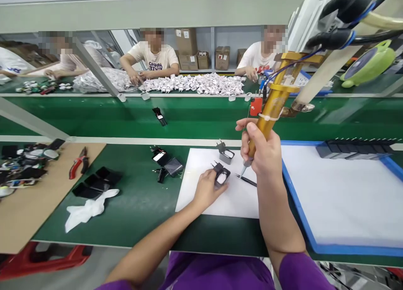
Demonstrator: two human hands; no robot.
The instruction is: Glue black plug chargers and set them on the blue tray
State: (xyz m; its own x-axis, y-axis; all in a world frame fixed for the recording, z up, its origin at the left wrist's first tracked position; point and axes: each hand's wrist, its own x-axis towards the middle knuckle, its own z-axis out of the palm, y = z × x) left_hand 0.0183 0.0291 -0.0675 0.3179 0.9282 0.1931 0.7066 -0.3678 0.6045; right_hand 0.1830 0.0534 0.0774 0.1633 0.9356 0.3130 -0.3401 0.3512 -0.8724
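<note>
My left hand (206, 188) is closed around a black power adapter housing (221, 176) whose open side faces up and shows something white inside. My right hand (266, 153) grips a gold glue dispenser (273, 109), with its pale nozzle (245, 167) pointing down, a little to the right of the housing. A second power adapter (225, 154) with plug pins stands just behind on the white board (192, 197). Black tweezers (248, 180) lie on the board below the nozzle, partly hidden by my right forearm.
A blue-rimmed tray (299, 210) at right holds a row of black adapters (352, 150). Loose black adapters (168, 164), empty cases (96, 183), a white cloth (90, 209) and red pliers (78, 163) lie left. Beyond the green belt (189, 117), co-workers sit by white parts (195, 84).
</note>
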